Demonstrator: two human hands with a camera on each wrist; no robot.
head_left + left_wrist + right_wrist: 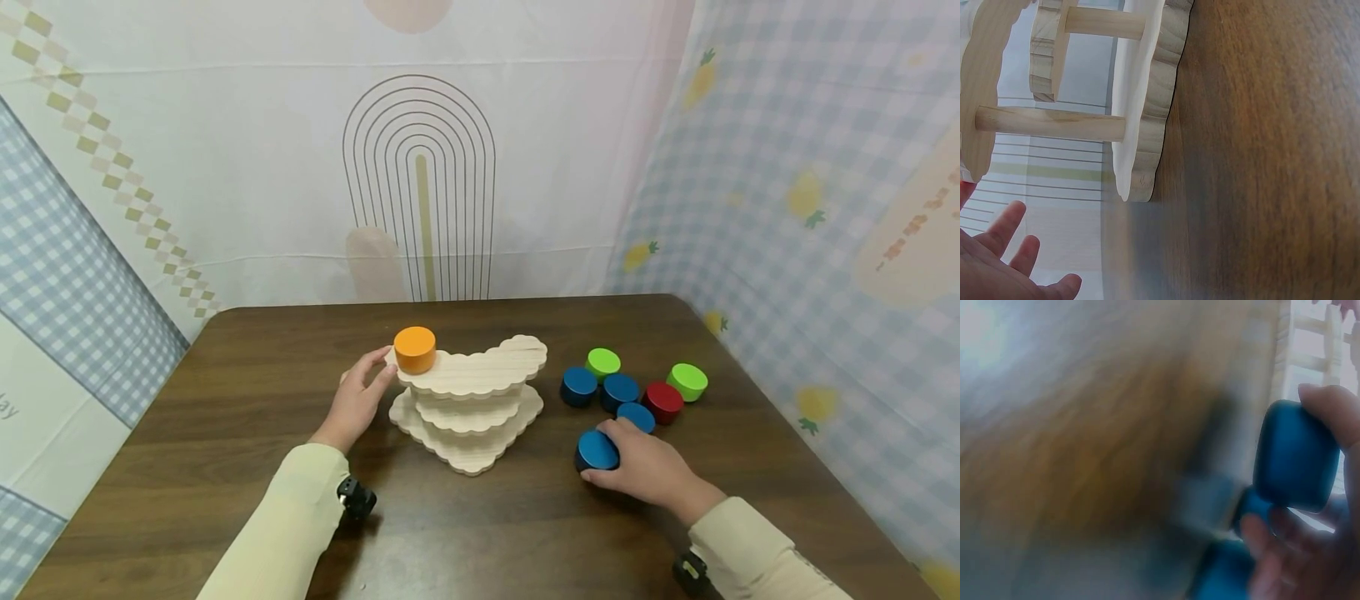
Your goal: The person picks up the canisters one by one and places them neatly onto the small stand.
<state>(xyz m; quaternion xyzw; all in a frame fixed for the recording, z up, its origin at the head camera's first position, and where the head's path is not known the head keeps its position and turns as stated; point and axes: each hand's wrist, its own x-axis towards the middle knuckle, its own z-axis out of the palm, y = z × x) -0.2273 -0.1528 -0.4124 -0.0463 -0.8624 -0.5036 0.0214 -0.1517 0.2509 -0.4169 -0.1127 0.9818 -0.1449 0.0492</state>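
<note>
A tiered wooden stand (480,371) with scalloped edges stands mid-table, its tiers joined by round posts. An orange cylinder block (415,350) sits on the left end of its top tier. My left hand (356,402) is at that end, fingers fairly straight; in the left wrist view a fingertip (966,189) meets the tier's edge, while the other fingers are spread beside it. On the right, my right hand (647,467) grips a blue cylinder block (597,451) between thumb and fingers. The right wrist view shows this blue block (1297,456) close up, partly covered by the fingers.
Behind the right hand lie more cylinder blocks: several blue ones (579,387), a dark red one (663,403) and two green ones (687,382). They stand close together on the brown wooden table (480,542). Patterned cloth (555,167) hangs behind the table and along its sides.
</note>
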